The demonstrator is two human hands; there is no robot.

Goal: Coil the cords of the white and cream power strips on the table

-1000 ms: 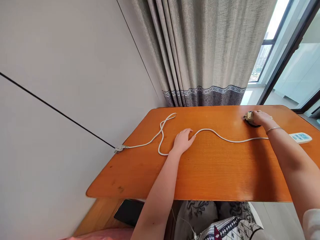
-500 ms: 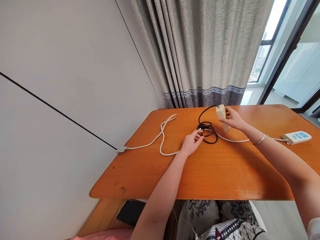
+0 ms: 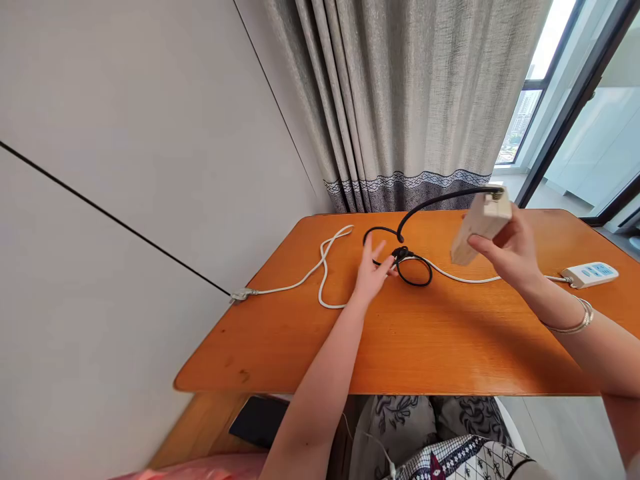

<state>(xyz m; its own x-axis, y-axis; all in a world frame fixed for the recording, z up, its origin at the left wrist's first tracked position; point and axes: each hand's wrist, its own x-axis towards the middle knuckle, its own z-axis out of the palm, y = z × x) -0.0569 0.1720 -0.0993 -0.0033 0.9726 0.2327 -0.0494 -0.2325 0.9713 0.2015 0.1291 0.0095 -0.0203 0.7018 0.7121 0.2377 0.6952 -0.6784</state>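
Observation:
My right hand (image 3: 517,250) grips a cream power strip (image 3: 483,223), raised and tilted above the table. From its upper end a black cord (image 3: 440,198) arcs left and down into loose loops on the wood. A dark bunched part, perhaps its plug (image 3: 401,253), sits among those loops. Beside them is my left hand (image 3: 371,275), fingers spread and holding nothing; whether a fingertip touches the cord I cannot tell. A white cord (image 3: 327,273) runs under the black loops and past my left wrist.
The white cord ends in a plug (image 3: 241,295) by the wall and a white power strip (image 3: 593,274) at the right of the wooden table (image 3: 475,347). A curtain (image 3: 415,100) hangs behind. A dark flat object (image 3: 257,421) lies below the left front edge.
My right hand has lifted the cream power strip and brought it right and nearer, drawing the black cord up. My left hand has moved slightly left, and its fingers have spread.

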